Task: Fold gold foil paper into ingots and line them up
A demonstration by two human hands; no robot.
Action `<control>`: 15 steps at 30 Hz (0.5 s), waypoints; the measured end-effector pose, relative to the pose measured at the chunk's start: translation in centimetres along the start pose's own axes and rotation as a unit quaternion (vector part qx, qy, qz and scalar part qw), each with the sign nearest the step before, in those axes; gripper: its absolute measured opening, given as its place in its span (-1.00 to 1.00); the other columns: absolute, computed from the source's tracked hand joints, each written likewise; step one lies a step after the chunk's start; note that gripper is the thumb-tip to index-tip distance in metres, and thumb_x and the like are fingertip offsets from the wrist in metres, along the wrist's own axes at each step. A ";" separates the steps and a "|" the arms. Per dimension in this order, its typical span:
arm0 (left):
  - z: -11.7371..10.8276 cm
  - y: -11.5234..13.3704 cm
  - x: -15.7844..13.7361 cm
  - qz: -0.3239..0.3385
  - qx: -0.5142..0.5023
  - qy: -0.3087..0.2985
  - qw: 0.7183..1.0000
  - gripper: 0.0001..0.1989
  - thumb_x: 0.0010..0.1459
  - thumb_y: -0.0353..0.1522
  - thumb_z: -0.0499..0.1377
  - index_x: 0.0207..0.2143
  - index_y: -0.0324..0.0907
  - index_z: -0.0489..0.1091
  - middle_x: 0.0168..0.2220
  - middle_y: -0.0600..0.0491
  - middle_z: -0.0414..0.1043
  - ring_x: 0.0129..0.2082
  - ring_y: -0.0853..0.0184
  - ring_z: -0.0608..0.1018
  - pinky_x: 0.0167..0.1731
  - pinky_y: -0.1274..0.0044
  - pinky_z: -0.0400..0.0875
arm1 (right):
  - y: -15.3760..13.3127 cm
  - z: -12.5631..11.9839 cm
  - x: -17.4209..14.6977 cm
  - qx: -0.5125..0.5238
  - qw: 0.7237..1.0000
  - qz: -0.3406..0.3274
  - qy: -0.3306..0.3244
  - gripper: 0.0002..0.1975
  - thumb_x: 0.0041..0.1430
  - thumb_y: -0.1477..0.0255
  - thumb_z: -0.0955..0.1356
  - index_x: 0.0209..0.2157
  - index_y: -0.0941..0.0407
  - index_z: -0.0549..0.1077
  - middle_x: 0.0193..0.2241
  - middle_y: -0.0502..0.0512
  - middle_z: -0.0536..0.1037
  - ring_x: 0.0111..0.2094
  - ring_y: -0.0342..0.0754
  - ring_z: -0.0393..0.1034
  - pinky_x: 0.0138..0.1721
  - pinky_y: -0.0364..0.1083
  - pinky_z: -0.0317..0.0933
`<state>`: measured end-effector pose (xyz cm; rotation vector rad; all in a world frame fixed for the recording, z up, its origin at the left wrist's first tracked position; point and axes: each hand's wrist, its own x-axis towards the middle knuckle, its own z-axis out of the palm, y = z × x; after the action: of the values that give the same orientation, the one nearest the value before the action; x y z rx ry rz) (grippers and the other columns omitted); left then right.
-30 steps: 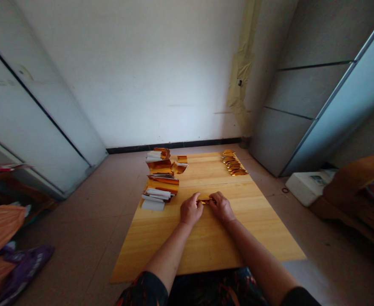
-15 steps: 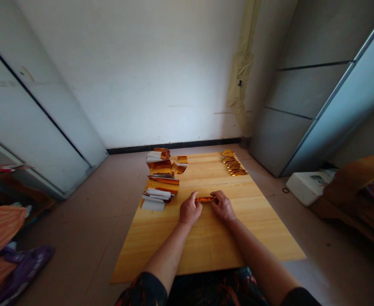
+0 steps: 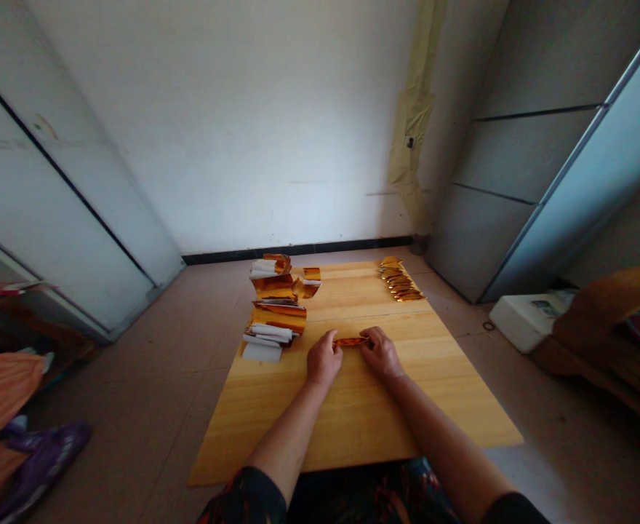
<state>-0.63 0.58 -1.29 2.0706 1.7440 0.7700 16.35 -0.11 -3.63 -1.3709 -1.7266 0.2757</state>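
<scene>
Folded piece [image 3: 351, 341], just below the centre of the frame: paper or foil by its look, orange-gold, glossy, creased. Sheets [image 3: 279, 317], left of centre: thin paper, shiny gold on one face, matt pale grey on the other, curling. Stacked pieces [image 3: 401, 280], right of centre: same gold finish, bright at the edges. Worktop [image 3: 364, 422], lower centre: wood-grained, smooth, low sheen. Wall [image 3: 270, 131], upper centre: matt, painted look, lightly scuffed. Tape [image 3: 407, 160], upper right: yellowish, wrinkled. Cabinet [image 3: 505, 153], upper right: smooth grey panels, metallic-looking edge. Chair [image 3: 614, 313], right edge: wood. Bag [image 3: 47, 458], lower left: purple, plastic-looking. Sleeve [image 3: 252, 495], bottom: dark patterned cloth, matt.
</scene>
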 end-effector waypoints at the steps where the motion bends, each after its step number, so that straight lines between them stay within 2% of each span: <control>1: 0.1 -0.1 0.0 0.009 0.000 0.003 1.000 -0.59 0.03 -0.54 0.08 -0.02 -0.22 0.34 -0.10 -0.05 0.48 -0.11 0.29 0.50 -0.05 0.48 0.36 | 0.0 0.0 0.0 -0.004 1.000 0.002 -0.001 -0.69 -0.12 0.64 0.23 -0.30 0.14 0.44 -0.34 0.10 0.46 -0.33 -0.10 0.37 -0.26 -0.14 0.30; 5: 0.2 -0.5 0.0 0.034 0.005 -0.006 0.999 -0.55 0.00 -0.59 0.07 -0.01 -0.23 0.33 -0.09 -0.06 0.46 -0.10 0.30 0.49 -0.03 0.49 0.35 | -0.3 -0.1 -0.1 -0.032 0.999 0.006 -0.004 -0.67 -0.11 0.66 0.22 -0.28 0.12 0.43 -0.31 0.09 0.45 -0.29 -0.09 0.37 -0.22 -0.14 0.29; 11: -0.2 -0.7 -0.1 0.063 -0.007 -0.020 0.998 -0.55 -0.06 -0.58 0.11 -0.06 -0.21 0.36 -0.19 -0.02 0.46 -0.16 0.31 0.49 -0.09 0.50 0.38 | -0.9 -1.1 -0.2 -0.104 0.993 0.011 -0.049 -0.64 -0.10 0.66 0.24 -0.24 0.10 0.43 -0.27 0.11 0.46 -0.25 -0.07 0.36 -0.17 -0.14 0.26; 15: -0.5 -0.7 -0.2 0.078 -0.020 -0.023 0.996 -0.54 -0.10 -0.58 0.12 -0.08 -0.21 0.37 -0.23 0.00 0.45 -0.20 0.32 0.48 -0.12 0.52 0.39 | -0.7 -1.8 -0.3 -0.109 0.992 -0.003 -0.058 -0.62 -0.12 0.66 0.24 -0.23 0.11 0.43 -0.25 0.12 0.46 -0.23 -0.06 0.36 -0.15 -0.14 0.26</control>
<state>-1.52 0.46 -1.40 2.1990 1.5433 0.7876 17.21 -1.20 -2.31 -1.5328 -1.9003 0.1692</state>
